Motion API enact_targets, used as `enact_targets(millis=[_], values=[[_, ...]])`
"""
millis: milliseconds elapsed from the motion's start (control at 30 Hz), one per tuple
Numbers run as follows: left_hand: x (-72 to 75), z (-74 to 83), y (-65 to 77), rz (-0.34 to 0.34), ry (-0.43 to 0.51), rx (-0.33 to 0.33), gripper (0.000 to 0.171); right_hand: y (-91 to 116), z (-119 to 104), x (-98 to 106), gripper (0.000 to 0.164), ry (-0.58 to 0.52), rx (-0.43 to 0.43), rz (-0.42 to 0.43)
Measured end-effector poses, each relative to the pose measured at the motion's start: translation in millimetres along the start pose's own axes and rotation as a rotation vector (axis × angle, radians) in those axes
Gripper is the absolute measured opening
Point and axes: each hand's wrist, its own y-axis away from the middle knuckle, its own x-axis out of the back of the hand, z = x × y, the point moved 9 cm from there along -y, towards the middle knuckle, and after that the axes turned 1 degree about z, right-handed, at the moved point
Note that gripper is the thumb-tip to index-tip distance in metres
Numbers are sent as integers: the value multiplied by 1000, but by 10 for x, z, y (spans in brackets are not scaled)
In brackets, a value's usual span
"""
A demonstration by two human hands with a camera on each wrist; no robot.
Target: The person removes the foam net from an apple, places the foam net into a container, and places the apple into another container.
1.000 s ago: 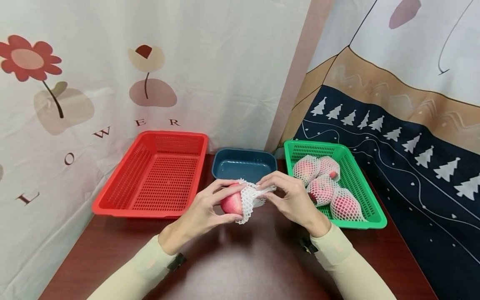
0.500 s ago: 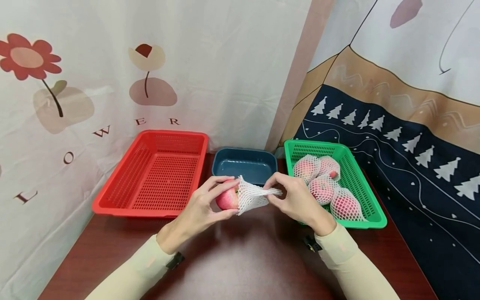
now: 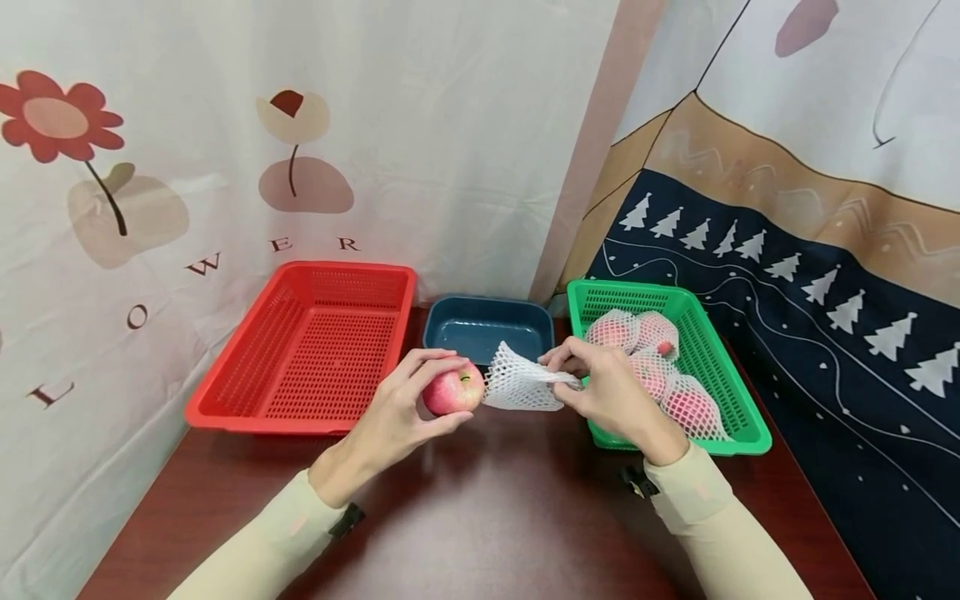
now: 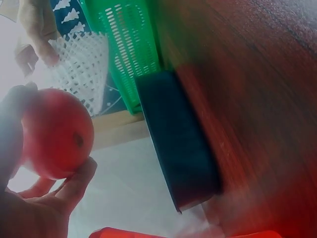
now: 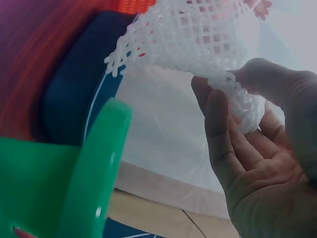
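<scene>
My left hand (image 3: 401,404) grips a bare red apple (image 3: 454,390) between fingers and thumb, with its stem end facing right. In the left wrist view the apple (image 4: 58,134) is fully out of its sleeve. My right hand (image 3: 611,392) pinches the gathered end of a white foam net sleeve (image 3: 521,383). The sleeve's wide mouth faces the apple and lies right at its side. Seen from the right wrist, the foam net (image 5: 198,39) is bunched between thumb and fingers (image 5: 218,124), spreading wide beyond them.
A red basket (image 3: 197,408) stands on the left of the brown table (image 3: 480,533). Behind the hands is a dark blue bin (image 3: 487,302). On the right, a green basket (image 3: 738,400) holds several apples in foam nets (image 3: 693,404). Printed curtains hang behind.
The foam net has slid off the apple as my right hand drew it to the right. My left hand has moved slightly left, still holding the apple.
</scene>
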Motion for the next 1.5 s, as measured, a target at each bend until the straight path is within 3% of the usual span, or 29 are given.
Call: enact_targets(millis=[200,467,633,867,1100,1267,1500], values=[[-10,-33,16,-15,-23,34,76,4,78,22,38,6,-64,-7],[5,-82,37,-3,-54,53,73,-63,125,8,61,30,-76,-63],[43,-100,33,19,-65,58,71,-128,158,14,51,48,-123,-98],[48,-126,28,-5,-53,93,71,-187,197,42,41,99,-187,-119],[45,-105,41,-9,-67,63,70,-271,190,69,32,93,-199,-92],[39,-141,65,-22,-74,79,69,-362,186,101,22,114,-209,-74],[45,-180,63,-42,-95,99,62,-552,213,101,15,144,-232,-120]])
